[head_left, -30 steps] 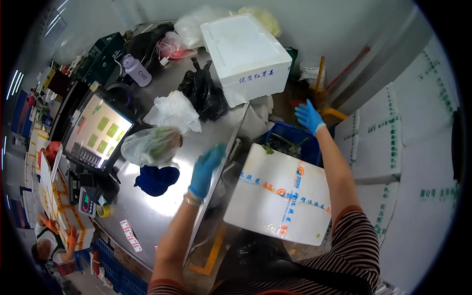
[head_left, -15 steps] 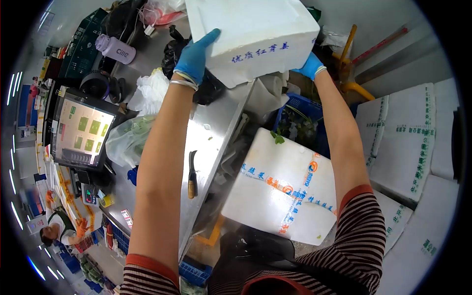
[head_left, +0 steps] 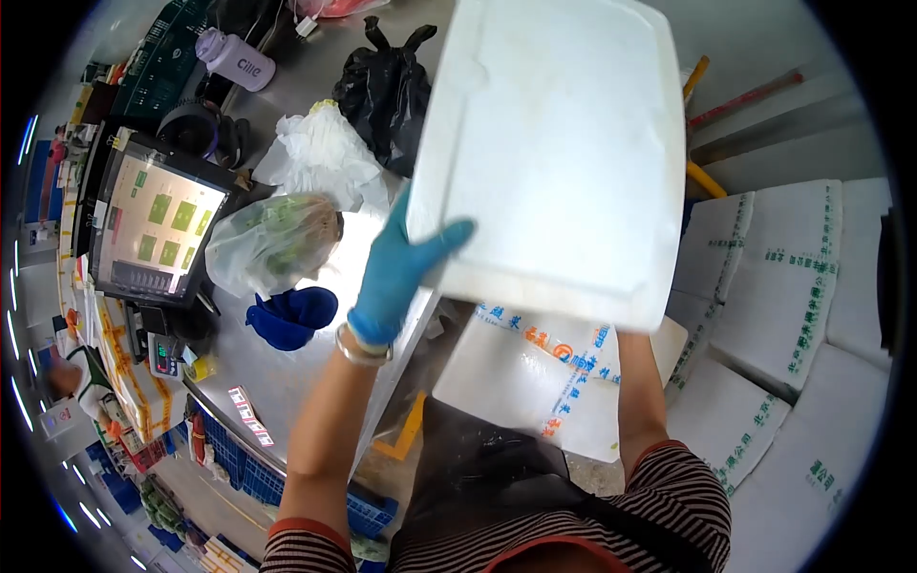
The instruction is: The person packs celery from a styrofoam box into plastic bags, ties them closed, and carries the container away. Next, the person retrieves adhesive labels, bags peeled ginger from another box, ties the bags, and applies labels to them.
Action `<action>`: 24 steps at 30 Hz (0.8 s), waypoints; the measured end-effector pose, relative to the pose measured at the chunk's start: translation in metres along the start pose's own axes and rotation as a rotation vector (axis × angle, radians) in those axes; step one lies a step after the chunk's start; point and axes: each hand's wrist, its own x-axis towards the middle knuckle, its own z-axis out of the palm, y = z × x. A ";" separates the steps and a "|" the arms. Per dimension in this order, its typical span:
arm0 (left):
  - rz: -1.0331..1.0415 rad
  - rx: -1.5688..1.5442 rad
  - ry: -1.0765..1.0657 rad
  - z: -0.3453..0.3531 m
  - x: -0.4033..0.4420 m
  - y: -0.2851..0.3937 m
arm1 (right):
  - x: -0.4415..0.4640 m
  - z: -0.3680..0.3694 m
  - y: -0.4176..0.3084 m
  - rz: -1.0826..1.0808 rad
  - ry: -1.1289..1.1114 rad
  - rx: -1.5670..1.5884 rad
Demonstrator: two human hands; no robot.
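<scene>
A large white foam box [head_left: 564, 153] hangs in front of me, its lid facing up toward the camera. My left hand [head_left: 396, 272], in a blue glove, grips the box's near left corner, thumb over the lid. The right forearm reaches beneath the box, and the box hides my right hand. Below it lies another white foam box [head_left: 521, 382] with blue and orange printed tape. Left of the held box, a tied black plastic bag [head_left: 382, 95] rests on the metal table [head_left: 315, 382].
On the table are a screen [head_left: 158, 224], a bagged green vegetable [head_left: 272, 239], a dark blue cloth [head_left: 291, 315], white crumpled plastic [head_left: 320, 158] and a lilac bottle [head_left: 234, 59]. Stacked white boxes [head_left: 774, 277] stand at right. A co-worker [head_left: 81, 377] is at far left.
The foam box has come off the far end of the table and moved closer, over the lower box. My left hand closed on it; the right hand has gone out of sight beneath it.
</scene>
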 end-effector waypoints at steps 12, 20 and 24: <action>-0.092 0.220 -0.391 0.008 -0.186 -0.165 | -0.439 -0.056 0.028 1.072 0.202 0.136; 0.050 0.405 -0.506 0.024 -0.235 -0.263 | -0.492 -0.009 -0.009 1.203 0.272 0.853; 0.203 0.335 -0.514 0.035 -0.262 -0.257 | -0.470 -0.021 -0.022 1.074 0.324 1.093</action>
